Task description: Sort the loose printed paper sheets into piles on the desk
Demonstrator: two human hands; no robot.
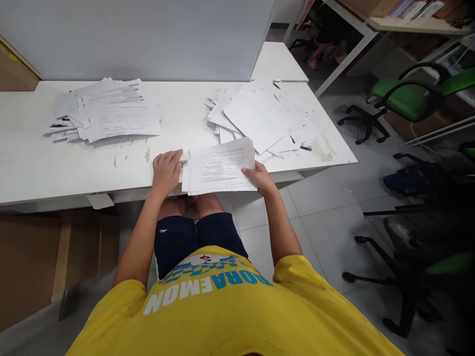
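Note:
A small stack of printed sheets (218, 168) lies at the near edge of the white table (29, 163). My right hand (261, 177) grips the stack's right edge, thumb on top. My left hand (166, 169) rests palm down on the table just left of the stack, fingers curled over a small pale object (183, 156) that is mostly hidden. A messy pile of printed pages (106, 110) lies at the back left. Another spread pile of mostly blank white sheets (260, 116) lies at the back right, just beyond the stack.
A grey partition (148, 34) stands behind the table. Green office chairs (408, 99) and black chair bases (393, 277) crowd the tiled floor on the right. Cardboard (29, 257) sits under the table on the left. A shelf (408, 22) runs along the far right.

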